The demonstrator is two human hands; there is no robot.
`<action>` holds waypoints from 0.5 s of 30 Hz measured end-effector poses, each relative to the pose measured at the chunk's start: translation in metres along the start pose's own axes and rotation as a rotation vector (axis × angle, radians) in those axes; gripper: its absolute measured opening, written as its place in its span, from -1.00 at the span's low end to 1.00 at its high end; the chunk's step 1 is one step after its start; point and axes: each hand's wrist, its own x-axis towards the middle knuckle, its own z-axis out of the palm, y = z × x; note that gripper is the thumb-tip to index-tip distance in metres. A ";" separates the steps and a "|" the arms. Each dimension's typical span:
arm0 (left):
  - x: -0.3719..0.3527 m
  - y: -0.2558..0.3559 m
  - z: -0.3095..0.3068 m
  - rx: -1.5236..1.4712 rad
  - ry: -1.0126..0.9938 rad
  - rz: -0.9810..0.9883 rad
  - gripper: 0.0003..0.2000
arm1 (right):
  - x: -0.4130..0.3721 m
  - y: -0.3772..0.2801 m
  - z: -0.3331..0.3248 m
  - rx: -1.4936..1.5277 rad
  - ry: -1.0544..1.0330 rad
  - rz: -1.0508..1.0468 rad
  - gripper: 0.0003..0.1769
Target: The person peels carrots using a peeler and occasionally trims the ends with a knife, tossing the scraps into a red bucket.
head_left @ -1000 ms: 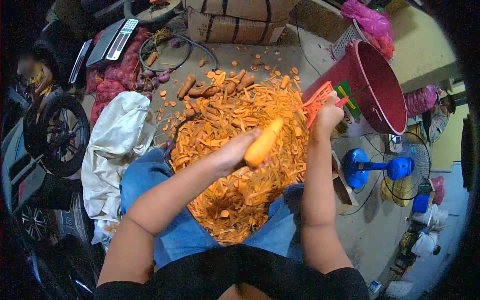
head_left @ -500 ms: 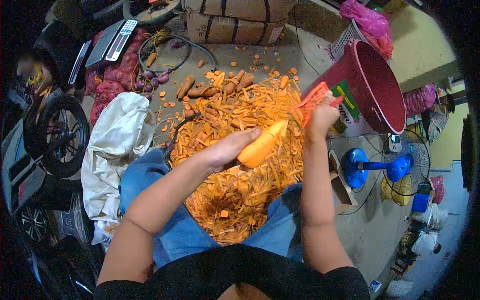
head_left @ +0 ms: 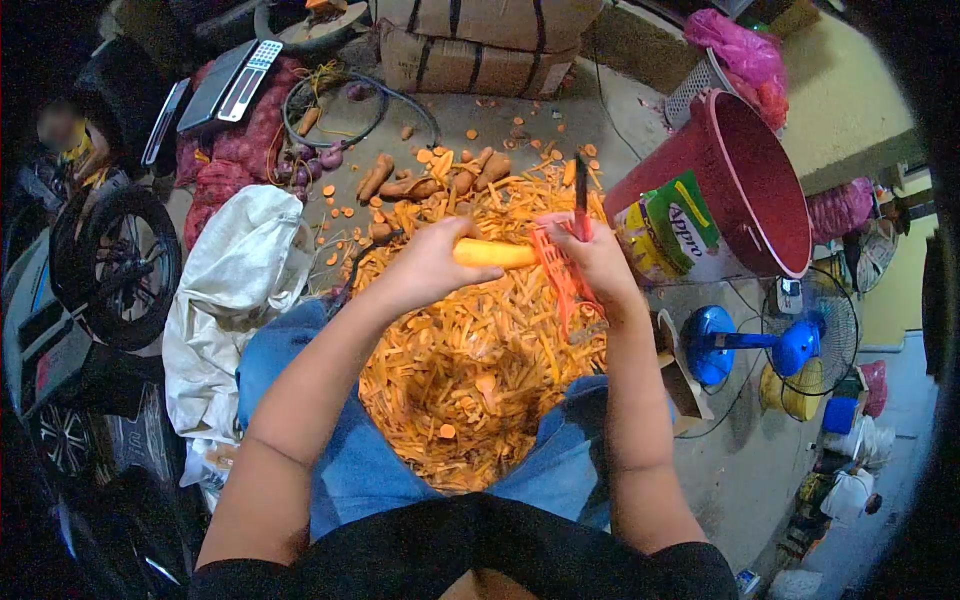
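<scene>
Closed around the thick end of a peeled orange carrot (head_left: 492, 254) is my left hand (head_left: 432, 262), thumb beneath and fingers on top. The carrot lies almost level, and its right end meets a red slotted plastic tool (head_left: 563, 280). My right hand (head_left: 600, 262) grips this tool, and a narrow dark blade (head_left: 581, 180) sticks up above the fist. Both hands are over a large heap of orange peelings and strips (head_left: 470, 350) between my knees. Unpeeled brownish carrots (head_left: 440, 180) lie along the heap's far edge.
A large maroon bucket (head_left: 690, 165) lies tilted at the right, its mouth facing right. Beyond it stands a blue fan (head_left: 795, 340). A white sack (head_left: 235, 290) and a motorcycle wheel (head_left: 125, 265) are at the left. Boxes (head_left: 475, 60) stand at the back; round slices dot the floor.
The carrot has turned from slanting to nearly level as my left hand moved up. My right hand has come down and left, bringing the red tool against the carrot.
</scene>
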 end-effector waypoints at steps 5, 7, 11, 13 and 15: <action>0.001 0.004 -0.003 -0.216 0.090 -0.203 -0.59 | -0.010 -0.005 0.002 -0.231 0.057 0.026 -0.84; 0.002 0.003 -0.002 -0.249 0.098 -0.267 -0.59 | -0.014 -0.001 0.008 -0.319 0.022 0.014 -0.86; 0.003 0.012 -0.006 -0.129 0.237 -0.255 -0.61 | -0.023 0.012 0.027 -0.377 -0.075 0.132 -0.86; 0.004 0.007 0.000 -0.069 0.277 -0.202 -0.61 | -0.017 0.032 0.031 -0.427 -0.131 0.136 -0.84; 0.004 0.006 0.004 -0.010 0.314 -0.149 -0.61 | -0.014 0.039 0.035 -0.505 -0.129 0.154 -0.83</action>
